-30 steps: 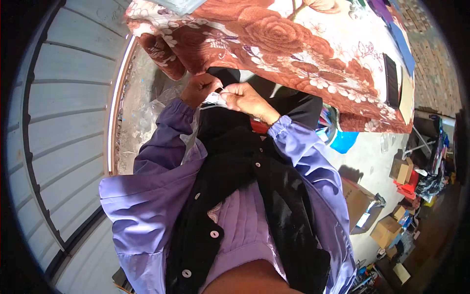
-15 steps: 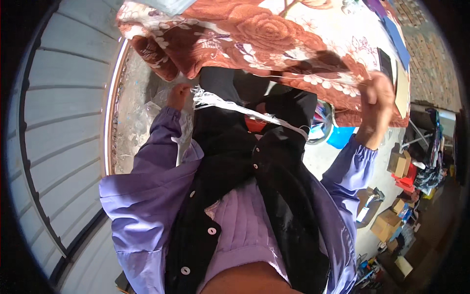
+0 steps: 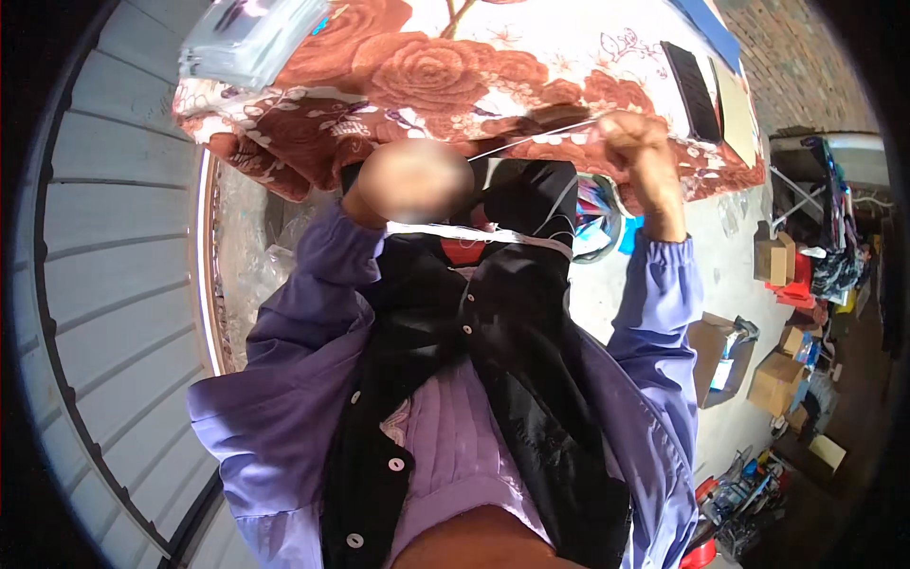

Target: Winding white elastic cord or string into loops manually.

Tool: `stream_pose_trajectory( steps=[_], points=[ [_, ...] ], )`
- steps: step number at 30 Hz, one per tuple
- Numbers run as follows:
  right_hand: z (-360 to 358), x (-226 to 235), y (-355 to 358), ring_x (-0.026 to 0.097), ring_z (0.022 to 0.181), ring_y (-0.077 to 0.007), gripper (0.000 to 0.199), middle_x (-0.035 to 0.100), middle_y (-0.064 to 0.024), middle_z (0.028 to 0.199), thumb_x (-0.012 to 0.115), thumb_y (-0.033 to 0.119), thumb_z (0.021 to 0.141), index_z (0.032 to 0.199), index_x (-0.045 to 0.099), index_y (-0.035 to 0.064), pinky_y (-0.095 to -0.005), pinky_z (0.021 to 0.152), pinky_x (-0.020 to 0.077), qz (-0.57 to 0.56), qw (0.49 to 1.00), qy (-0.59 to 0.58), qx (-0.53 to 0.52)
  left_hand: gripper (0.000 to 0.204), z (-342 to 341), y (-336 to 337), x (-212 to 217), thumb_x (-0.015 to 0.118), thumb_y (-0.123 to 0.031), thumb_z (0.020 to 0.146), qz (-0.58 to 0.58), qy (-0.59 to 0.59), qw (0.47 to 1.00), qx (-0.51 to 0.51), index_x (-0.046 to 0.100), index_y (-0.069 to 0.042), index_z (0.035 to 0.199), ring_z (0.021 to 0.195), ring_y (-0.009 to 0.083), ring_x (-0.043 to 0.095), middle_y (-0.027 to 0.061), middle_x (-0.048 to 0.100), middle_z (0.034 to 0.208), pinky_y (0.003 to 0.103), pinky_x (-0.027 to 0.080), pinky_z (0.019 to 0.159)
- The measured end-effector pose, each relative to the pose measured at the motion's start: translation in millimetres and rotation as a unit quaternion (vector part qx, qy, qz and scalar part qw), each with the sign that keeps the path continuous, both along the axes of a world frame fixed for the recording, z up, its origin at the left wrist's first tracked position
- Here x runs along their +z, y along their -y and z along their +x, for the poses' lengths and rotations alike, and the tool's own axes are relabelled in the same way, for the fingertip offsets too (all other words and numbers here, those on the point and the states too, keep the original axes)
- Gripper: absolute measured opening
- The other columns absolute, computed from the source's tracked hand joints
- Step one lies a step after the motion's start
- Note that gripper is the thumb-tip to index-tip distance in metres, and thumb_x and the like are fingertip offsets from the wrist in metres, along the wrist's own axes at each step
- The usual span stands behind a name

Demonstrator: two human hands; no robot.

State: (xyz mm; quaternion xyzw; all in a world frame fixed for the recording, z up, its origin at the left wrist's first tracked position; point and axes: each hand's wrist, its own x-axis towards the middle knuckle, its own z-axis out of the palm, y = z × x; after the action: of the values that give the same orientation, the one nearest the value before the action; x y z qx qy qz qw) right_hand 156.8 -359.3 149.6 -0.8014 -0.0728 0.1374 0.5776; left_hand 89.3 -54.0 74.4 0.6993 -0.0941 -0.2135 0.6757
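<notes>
My right hand [image 3: 643, 142] is closed in a pinch at the front of the table, with a thin white string [image 3: 531, 140] stretched from it toward my left hand. My left hand [image 3: 408, 185] is over my lap near the table's edge; its fingers are blurred out, so their grip cannot be made out. A bundle of white strings [image 3: 493, 234] lies across my thighs on my black trousers, just below my left hand, with a loose loop at its right end.
A table in a rose-patterned cloth [image 3: 427, 71] stands ahead. On it lie clear plastic packets [image 3: 251, 43] at left and a black phone [image 3: 690, 90] at right. A container of colourful items [image 3: 597, 223] stands under its right side. Cardboard boxes [image 3: 777, 381] lie on the right floor.
My left hand has moved right and in over my lap. My right hand has moved left, and the string now stretches between both hands. The view has shifted, showing more of the packets.
</notes>
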Motion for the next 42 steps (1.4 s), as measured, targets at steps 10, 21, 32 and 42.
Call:
stream_pose_trajectory(
  steps=[10, 21, 32, 42],
  points=[
    [-1.3, -76.6, 102.2, 0.03, 0.046, -0.0009, 0.021, 0.039, 0.007, 0.052, 0.057, 0.018, 0.093, 0.079, 0.066, 0.0055, -0.0206, 0.04, 0.0197, 0.106, 0.971, 0.01, -0.213, 0.021, -0.6, -25.4, -21.2, 0.056, -0.013, 0.091, 0.009, -0.063, 0.998, -0.006, 0.066, 0.005, 0.094, 0.061, 0.0123, 0.06, 0.0088, 0.064, 0.075, 0.022, 0.049, 0.055],
    [-70.2, -108.3, -35.1, 0.061, 0.081, -0.0264, 0.028, 0.062, -0.0138, 0.084, 0.064, 0.015, 0.085, 0.108, 0.06, -0.0002, -0.0367, 0.076, 0.0489, -0.002, 0.967, 0.25, 0.054, 0.021, -15.5, 25.9, -7.2, 0.059, -0.016, 0.085, 0.15, -0.035, 0.985, -0.078, 0.069, 0.002, 0.086, 0.047, 0.0085, 0.056, 0.0065, 0.065, 0.064, 0.021, 0.04, 0.043],
    [-95.4, -121.1, -64.4, 0.052, 0.061, -0.0085, 0.014, 0.055, -0.0031, 0.064, 0.055, 0.01, 0.092, 0.085, 0.062, 0.0003, -0.0266, 0.056, 0.0441, 0.163, 0.983, 0.042, 0.077, 0.015, -23.6, 21.9, -13.3, 0.056, -0.014, 0.092, -0.163, -0.188, 0.965, -0.087, 0.062, -0.001, 0.088, 0.052, 0.0036, 0.048, -0.0003, 0.057, 0.064, 0.017, 0.036, 0.048],
    [-89.6, -99.1, -48.7, 0.052, 0.059, -0.0082, 0.015, 0.056, -0.0036, 0.06, 0.053, 0.004, 0.089, 0.078, 0.062, -0.0017, -0.0261, 0.054, 0.0426, 0.237, 0.968, 0.037, 0.075, 0.019, -18.4, 59.1, -3.2, 0.051, -0.007, 0.087, 0.019, -0.031, 0.999, -0.017, 0.063, 0.006, 0.092, 0.064, 0.0101, 0.055, 0.01, 0.068, 0.082, 0.021, 0.043, 0.06]
  ],
)
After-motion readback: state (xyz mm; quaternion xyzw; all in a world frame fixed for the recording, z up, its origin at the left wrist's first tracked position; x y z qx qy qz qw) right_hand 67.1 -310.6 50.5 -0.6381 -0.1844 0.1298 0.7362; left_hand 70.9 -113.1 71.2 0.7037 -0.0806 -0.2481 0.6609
